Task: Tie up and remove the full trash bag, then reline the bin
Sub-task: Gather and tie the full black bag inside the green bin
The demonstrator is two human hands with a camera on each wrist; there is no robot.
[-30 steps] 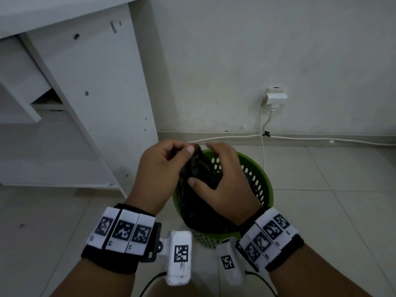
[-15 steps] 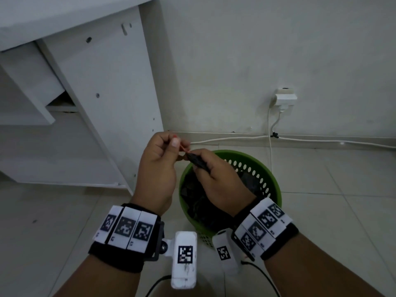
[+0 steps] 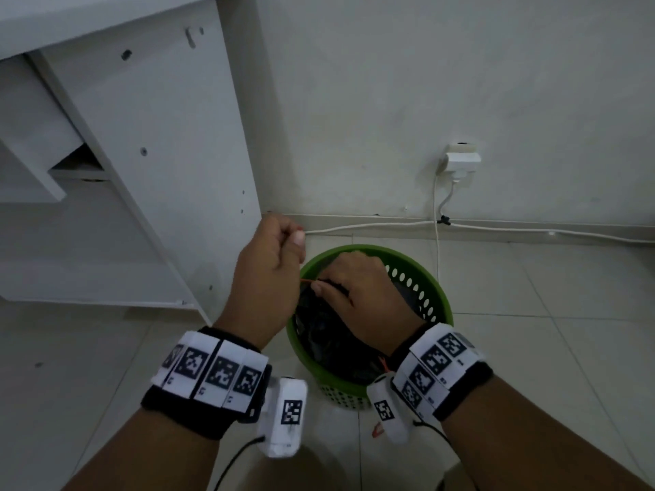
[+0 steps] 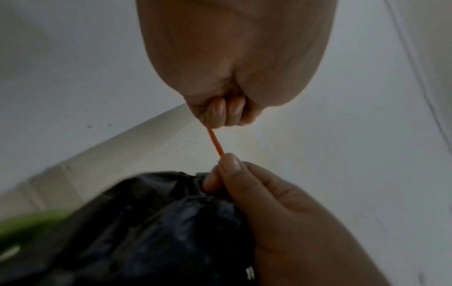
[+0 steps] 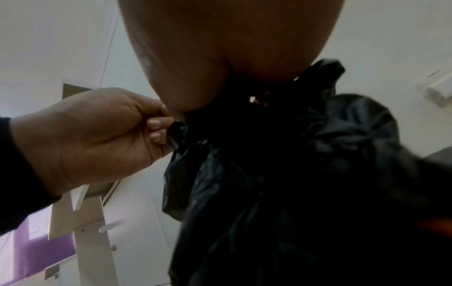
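Observation:
A green perforated bin (image 3: pixel 430 278) stands on the tiled floor by the wall, with a black trash bag (image 3: pixel 326 338) bunched inside it. My right hand (image 3: pixel 319 287) pinches the gathered neck of the bag over the bin's left side. My left hand (image 3: pixel 296 239) is raised above and to the left of it, and its curled fingers pinch a thin orange drawstring (image 3: pixel 306 279). In the left wrist view the drawstring (image 4: pixel 215 141) runs taut from my left hand (image 4: pixel 221 116) down to my right hand (image 4: pixel 220 174) at the bag (image 4: pixel 159 222). The right wrist view shows the bag (image 5: pixel 269 174) hanging under my palm.
A white cabinet (image 3: pixel 159 171) stands close on the left of the bin. A wall socket with a plug (image 3: pixel 460 161) sits behind it, and a white cable (image 3: pixel 531 230) runs along the baseboard. A small orange scrap (image 3: pixel 377 428) lies on the floor in front.
My left hand has drawn the orange string up and left, away from the bag's neck. My right hand has stayed pinched on the neck, now lower over the bin.

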